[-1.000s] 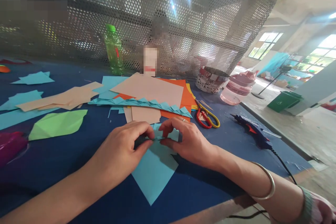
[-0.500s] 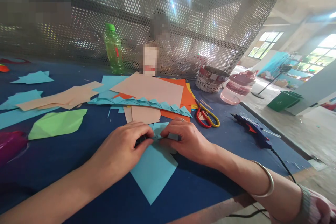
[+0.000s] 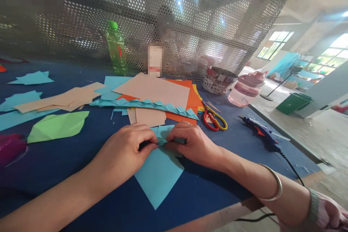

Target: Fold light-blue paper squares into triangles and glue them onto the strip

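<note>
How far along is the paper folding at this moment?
Done: a pleated blue paper strip lies across the stacked sheets. In hand: the left hand and right hand pinch a fold in a blue paper sheet. Left: jagged blue paper pieces lie loose, seemingly unused.

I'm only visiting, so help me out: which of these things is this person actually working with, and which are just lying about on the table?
In use:
- left hand
- right hand
- sky-blue paper sheet, pinched at a fold between them

Lying about:
- red-and-yellow-handled scissors
- blue hot glue gun
- pleated blue paper strip
- green folded paper
- green plastic bottle
</note>
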A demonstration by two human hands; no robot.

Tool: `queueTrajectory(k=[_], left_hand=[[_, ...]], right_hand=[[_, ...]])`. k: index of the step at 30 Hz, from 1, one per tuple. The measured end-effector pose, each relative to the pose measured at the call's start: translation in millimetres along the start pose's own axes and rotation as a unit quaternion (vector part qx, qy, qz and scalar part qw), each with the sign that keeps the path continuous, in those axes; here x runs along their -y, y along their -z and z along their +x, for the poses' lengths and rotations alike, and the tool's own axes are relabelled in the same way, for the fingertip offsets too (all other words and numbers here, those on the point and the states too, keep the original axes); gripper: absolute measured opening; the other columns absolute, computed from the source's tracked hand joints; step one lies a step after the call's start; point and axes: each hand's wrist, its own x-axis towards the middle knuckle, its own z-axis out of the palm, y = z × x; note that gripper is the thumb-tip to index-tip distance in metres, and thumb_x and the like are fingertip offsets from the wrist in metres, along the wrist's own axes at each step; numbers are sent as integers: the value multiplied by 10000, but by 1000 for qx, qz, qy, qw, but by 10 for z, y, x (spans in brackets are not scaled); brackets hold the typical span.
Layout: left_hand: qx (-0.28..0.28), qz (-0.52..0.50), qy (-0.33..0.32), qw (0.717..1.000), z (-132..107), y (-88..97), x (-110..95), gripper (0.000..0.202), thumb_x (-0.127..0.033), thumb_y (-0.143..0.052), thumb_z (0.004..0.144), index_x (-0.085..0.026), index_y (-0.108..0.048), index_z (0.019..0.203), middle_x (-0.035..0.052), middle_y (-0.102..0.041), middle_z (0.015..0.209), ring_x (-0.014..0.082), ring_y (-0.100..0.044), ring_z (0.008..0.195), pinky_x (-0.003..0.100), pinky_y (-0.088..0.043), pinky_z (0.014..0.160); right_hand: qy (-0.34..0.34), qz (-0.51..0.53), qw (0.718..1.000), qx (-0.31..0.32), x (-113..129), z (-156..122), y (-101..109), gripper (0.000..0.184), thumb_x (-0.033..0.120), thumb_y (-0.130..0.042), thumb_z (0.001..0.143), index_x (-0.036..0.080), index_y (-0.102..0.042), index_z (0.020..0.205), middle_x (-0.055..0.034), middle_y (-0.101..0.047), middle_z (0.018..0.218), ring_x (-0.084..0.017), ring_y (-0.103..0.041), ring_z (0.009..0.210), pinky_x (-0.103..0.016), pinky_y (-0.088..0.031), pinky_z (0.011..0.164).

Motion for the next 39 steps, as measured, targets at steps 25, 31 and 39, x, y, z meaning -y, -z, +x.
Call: queueTrajectory(k=[25,31,39], left_hand=[[44,-9,9,999,-35,-37,-105,176,-269,-505,907,-222,-584,757,-2,-624,765,216,-574,767,359,-392,738],[45,-3,2,999,-54,-32,-124,171,-232,-517,895,-220,-585,739,-12,-630,745,204,-565,744,351,-382,730],[16,16,24,999,-59,-37,-89,203,-260,-538,894,-223,-576,698,-19,-620,682,196,-557,716,323,-368,676]], right_hand=[[-16,73,996,45,106,0,13,282,151,-662,854,176,-493,629,51,-473,617,-103,-456,676,-226,-368,668],[-53,62,996,44,127,-22,23,366,120,-728,795,169,-450,562,58,-437,577,-99,-434,648,-228,-348,624],[-109,62,992,31,127,-24,20,344,183,-770,775,165,-510,550,58,-462,591,-89,-430,612,-209,-349,554]])
